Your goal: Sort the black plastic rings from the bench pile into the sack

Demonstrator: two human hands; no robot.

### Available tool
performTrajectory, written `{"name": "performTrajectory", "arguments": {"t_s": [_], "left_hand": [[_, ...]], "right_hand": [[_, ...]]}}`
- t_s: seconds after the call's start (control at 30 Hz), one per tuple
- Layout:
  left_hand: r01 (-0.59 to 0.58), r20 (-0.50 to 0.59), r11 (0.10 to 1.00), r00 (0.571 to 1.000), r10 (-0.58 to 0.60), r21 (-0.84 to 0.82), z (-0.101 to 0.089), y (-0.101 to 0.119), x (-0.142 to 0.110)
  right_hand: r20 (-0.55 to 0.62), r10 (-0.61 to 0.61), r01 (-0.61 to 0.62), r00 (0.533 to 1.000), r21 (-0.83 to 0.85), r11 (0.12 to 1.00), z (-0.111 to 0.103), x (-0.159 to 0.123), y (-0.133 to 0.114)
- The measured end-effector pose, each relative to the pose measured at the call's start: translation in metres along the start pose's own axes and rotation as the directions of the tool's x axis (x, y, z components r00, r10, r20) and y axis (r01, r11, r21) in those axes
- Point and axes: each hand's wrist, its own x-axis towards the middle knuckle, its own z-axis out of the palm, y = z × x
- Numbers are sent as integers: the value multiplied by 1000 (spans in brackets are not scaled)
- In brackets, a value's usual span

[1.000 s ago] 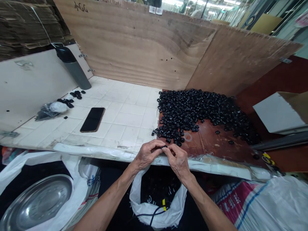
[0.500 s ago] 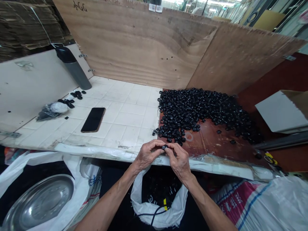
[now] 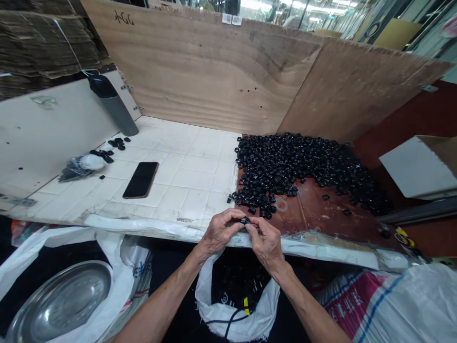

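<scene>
My left hand [image 3: 220, 230] and my right hand [image 3: 267, 239] meet at the table's front edge, fingers pinched together on one small black plastic part [image 3: 244, 220]. Just beyond them a large heap of the same black parts [image 3: 303, 164] covers the red-brown board. Below my hands hangs an open white bag [image 3: 235, 297] with black pieces inside.
A black phone [image 3: 141, 179] lies on the white tiled top. Further left are a clear bag of black parts [image 3: 77, 165] and a grey bottle [image 3: 113, 105]. Plywood walls [image 3: 214, 71] close the back. A metal bowl [image 3: 59, 300] sits low left, a woven sack [image 3: 385, 305] low right.
Both hands stay pinched on the small black part at the table edge; only the fingers shift slightly. The camera has tilted a little.
</scene>
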Motion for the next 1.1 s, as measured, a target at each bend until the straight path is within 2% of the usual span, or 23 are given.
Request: {"name": "performTrajectory", "arguments": {"t_s": [0.1, 0.2, 0.27, 0.33, 0.4, 0.47, 0.57, 0.63, 0.73, 0.83, 0.93, 1.03, 1.1], "left_hand": [[15, 1, 1000, 1000, -15, -10, 0, -2, -1], [23, 8, 1000, 1000, -23, -12, -1, -4, -2], [25, 13, 1000, 1000, -24, -2, -1, -4, -2], [35, 20, 999, 999, -35, 7, -2, -2, -1], [68, 17, 998, 998, -68, 10, -1, 0, -1], [136, -29, 991, 990, -135, 2, 2, 1, -1], [265, -203, 963, 941, -271, -55, 5, -1, -1], [328, -306, 938, 887, -346, -109, 7, -4, -1], [370, -355, 914, 842, -406, -168, 8, -9, 0], [380, -340, 911, 845, -413, -162, 8, -10, 1], [371, -285, 921, 876, -389, -117, 5, -7, 1], [348, -187, 925, 909, -372, -152, 2, -3, 1], [339, -113, 921, 924, -364, -194, 0, -1, 0]], "right_hand": [[-29, 24, -25, 999, -29, 999, -2, 2, -2], [-48, -21, 23, 999, 49, 999, -1, 3, -9], [-28, -82, 84, 996, 84, 993, 1, 2, -12], [12, -89, 87, 996, 98, 991, 4, 1, -11], [15, -6, 5, 1000, 85, 996, 6, 0, -3], [-36, 118, -117, 992, 44, 992, 8, 0, 8], [-122, 197, -199, 973, -6, 980, 7, 5, 18], [-111, 139, -143, 984, -29, 989, 5, 10, 16], [-17, 11, -12, 1000, -71, 997, 7, 14, 9], [93, -55, 66, 994, -114, 991, 12, 14, 8], [98, -53, 61, 994, -86, 994, 16, 11, 15], [32, 92, -93, 995, 49, 994, 13, 8, 20], [34, 218, -220, 975, 212, 952, 9, 9, 18]]}}
